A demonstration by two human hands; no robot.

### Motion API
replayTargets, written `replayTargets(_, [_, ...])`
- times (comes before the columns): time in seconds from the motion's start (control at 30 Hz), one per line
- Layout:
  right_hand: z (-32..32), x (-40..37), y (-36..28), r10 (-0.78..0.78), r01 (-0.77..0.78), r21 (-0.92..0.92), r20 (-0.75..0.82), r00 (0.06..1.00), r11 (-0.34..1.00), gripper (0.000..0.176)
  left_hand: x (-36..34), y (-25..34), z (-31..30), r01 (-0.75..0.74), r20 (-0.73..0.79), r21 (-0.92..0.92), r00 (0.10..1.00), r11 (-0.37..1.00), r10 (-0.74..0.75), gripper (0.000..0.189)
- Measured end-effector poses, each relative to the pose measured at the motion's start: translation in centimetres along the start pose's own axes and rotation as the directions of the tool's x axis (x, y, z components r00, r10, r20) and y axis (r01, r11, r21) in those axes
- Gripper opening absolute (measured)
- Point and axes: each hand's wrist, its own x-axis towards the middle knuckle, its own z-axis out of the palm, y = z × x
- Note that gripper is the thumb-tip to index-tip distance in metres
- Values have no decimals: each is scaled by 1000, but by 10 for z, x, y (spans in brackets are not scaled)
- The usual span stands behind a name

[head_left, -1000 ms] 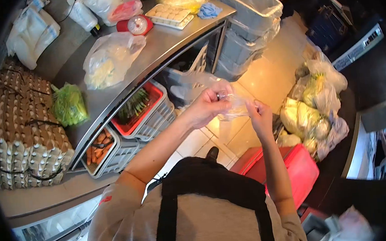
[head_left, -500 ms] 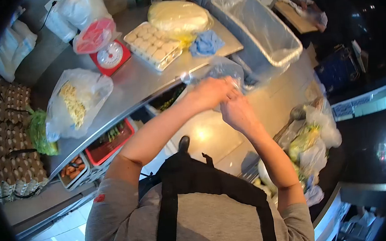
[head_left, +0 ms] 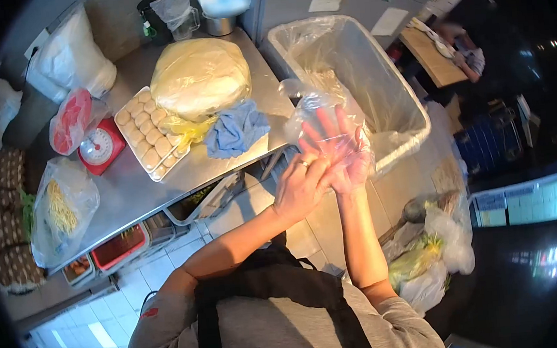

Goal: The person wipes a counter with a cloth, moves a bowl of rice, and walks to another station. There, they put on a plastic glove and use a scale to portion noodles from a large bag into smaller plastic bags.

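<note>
Clear thin plastic (head_left: 309, 109), a bag or glove, covers the spread fingers of my right hand (head_left: 344, 159), whose palm faces up. My left hand (head_left: 300, 188), with a ring on one finger, is closed on the plastic's edge beside the right palm. Both hands are in front of a large grey bin (head_left: 419, 133) lined with clear plastic. To their left, on the steel table (head_left: 143, 201), lie a crumpled blue cloth (head_left: 237, 130) and a large pale yellow wrapped bundle (head_left: 200, 75).
A tray of eggs (head_left: 147, 132), a red scale (head_left: 101, 147) and a bag of noodle-like strands (head_left: 62, 207) are on the table. Crates sit below it. Bagged vegetables (head_left: 423, 261) lie at right. Another person (head_left: 468, 54) is at a wooden table (head_left: 432, 54).
My right hand has opened with its fingers spread under the plastic, while my left hand has moved down to the palm. The view has shifted toward the right.
</note>
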Motion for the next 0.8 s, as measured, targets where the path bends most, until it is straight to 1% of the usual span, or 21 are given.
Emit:
replayTargets(0.03, [-8,10,-7,9,-9,7,4,1000,1000,60,5,-4,12,-1,8,32,1000,999,1,25])
replayTargets(0.07, [-15,19,-12,16,-16,15,5,1000,1000,60,11,-2,19,-24,24,1,999,1000,24,23])
replayTargets(0.1, [-24,29,-14,24,-24,-14,36,999,1000,60,18,1,25,-50,39,-30,998,998,51,21])
replayTargets(0.13, [-30,39,-17,67,-72,49,100,993,996,61,23,3,32,-77,52,-63,995,995,80,20])
replayTargets(0.17, [-36,48,-19,106,-125,106,163,981,987,61,22,3,42,-91,68,-90,993,992,97,23])
replayTargets(0.2, [-41,55,-21,142,-181,160,227,963,970,62,24,3,47,-75,57,-81,995,994,80,23])
replayTargets(0.23, [-35,60,-22,188,-200,103,118,975,974,72,29,4,49,-61,45,-72,997,996,64,23])
replayTargets(0.33, [-48,79,-28,337,-373,48,330,882,927,78,41,-1,57,-31,38,-56,999,998,33,22])
replayTargets(0.43, [-52,89,-36,343,-349,-42,327,881,936,79,53,-1,60,-7,51,-26,999,1000,9,21])
replayTargets(0.5, [-55,97,-41,321,-365,101,303,897,925,80,49,-6,70,19,52,-4,998,1000,-19,21])
replayTargets(0.53, [-56,102,-42,312,-370,174,289,905,913,80,46,-6,77,-48,88,-52,995,997,53,20])
replayTargets(0.57, [-54,107,-45,320,-361,146,242,916,921,75,42,-3,85,-114,123,-103,984,988,127,20])
replayTargets(0.6, [-57,114,-45,314,-355,154,236,920,922,73,38,2,93,-178,154,-158,967,971,203,19])
replayTargets(0.67, [-63,129,-46,299,-340,169,225,927,925,68,38,30,99,-157,250,-224,945,962,212,17])
replayTargets(0.7, [-64,134,-47,285,-332,163,253,924,929,63,39,28,103,-179,224,-191,949,965,220,19])
replayTargets(0.73, [-63,135,-49,247,-292,152,259,934,944,62,40,24,102,-68,180,-51,981,996,76,22])
replayTargets(0.77, [-60,134,-52,207,-250,140,264,942,958,61,44,17,96,53,116,81,991,995,-63,26])
replayTargets(0.8, [-57,132,-53,166,-206,128,267,949,970,61,49,9,92,182,36,201,981,963,-193,29])
